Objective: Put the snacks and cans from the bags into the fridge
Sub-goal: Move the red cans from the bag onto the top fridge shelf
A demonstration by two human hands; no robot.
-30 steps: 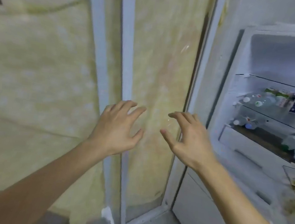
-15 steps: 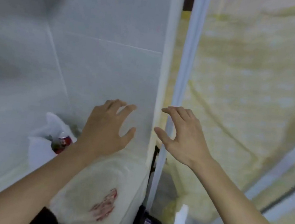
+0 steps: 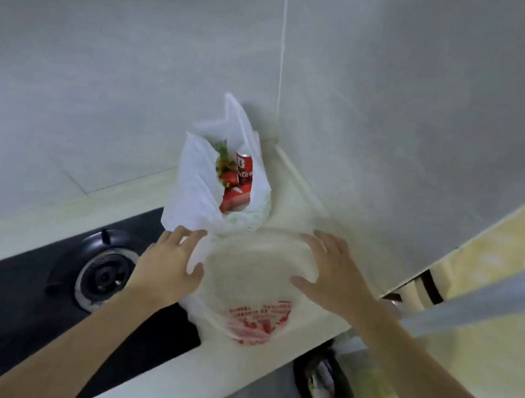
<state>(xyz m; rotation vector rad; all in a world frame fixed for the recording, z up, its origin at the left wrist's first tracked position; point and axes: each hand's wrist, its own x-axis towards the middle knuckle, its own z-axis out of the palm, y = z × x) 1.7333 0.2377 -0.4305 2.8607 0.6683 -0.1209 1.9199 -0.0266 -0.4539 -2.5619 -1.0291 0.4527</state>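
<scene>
A white plastic bag point(image 3: 194, 187) stands open in the counter's back corner; a red can point(image 3: 244, 167) and colourful snack packets point(image 3: 225, 169) show inside it. In front lies a flatter translucent bag with red print point(image 3: 253, 290). My left hand point(image 3: 169, 263) hovers at that bag's left edge with fingers spread, holding nothing. My right hand point(image 3: 333, 273) reaches over its right side, fingers spread too. The fridge is out of view.
A black gas hob with a burner point(image 3: 103, 273) lies left of the bags on the pale counter point(image 3: 271, 362). Grey tiled walls point(image 3: 140, 51) meet behind the bags. A dark bin point(image 3: 325, 391) sits on the floor at the lower right, beside a sliding door frame point(image 3: 487, 296).
The view has swung left from the open fridge, past the sliding door, to the counter corner. Both hands, still spread and holding nothing, have come down to the printed bag.
</scene>
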